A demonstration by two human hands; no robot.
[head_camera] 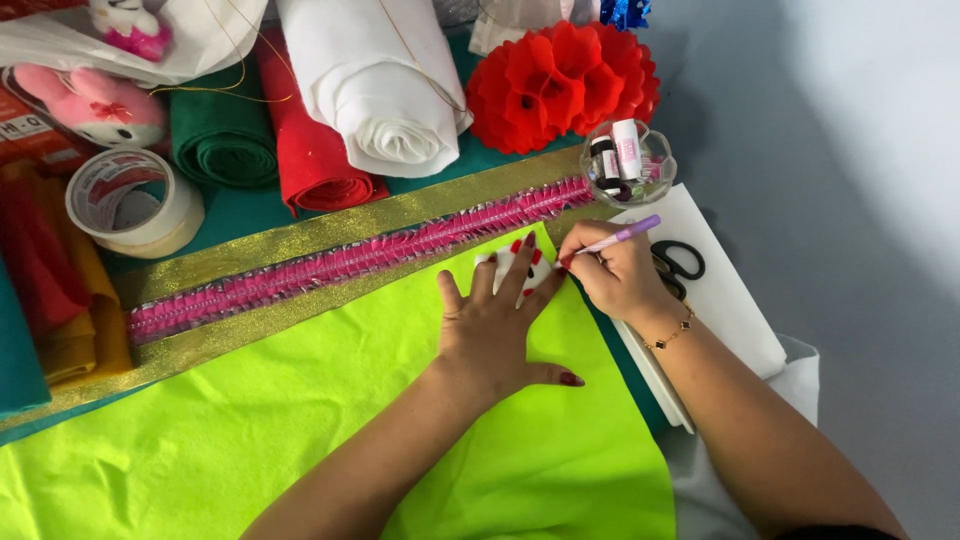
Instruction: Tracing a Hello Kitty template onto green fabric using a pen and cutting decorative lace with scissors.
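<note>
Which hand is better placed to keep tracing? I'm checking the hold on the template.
The right hand: it grips the purple pen with the tip at the white template's edge. The left hand lies flat, pinning the template on the green felt.

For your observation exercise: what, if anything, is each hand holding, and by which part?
The right hand grips a purple pen near its writing tip. The left hand holds nothing; it presses flat on a white piece lying on the lime-green felt.

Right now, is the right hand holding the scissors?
No: the right hand grips a purple pen, while the black-handled scissors lie untouched on the white sheet beside it.
</note>
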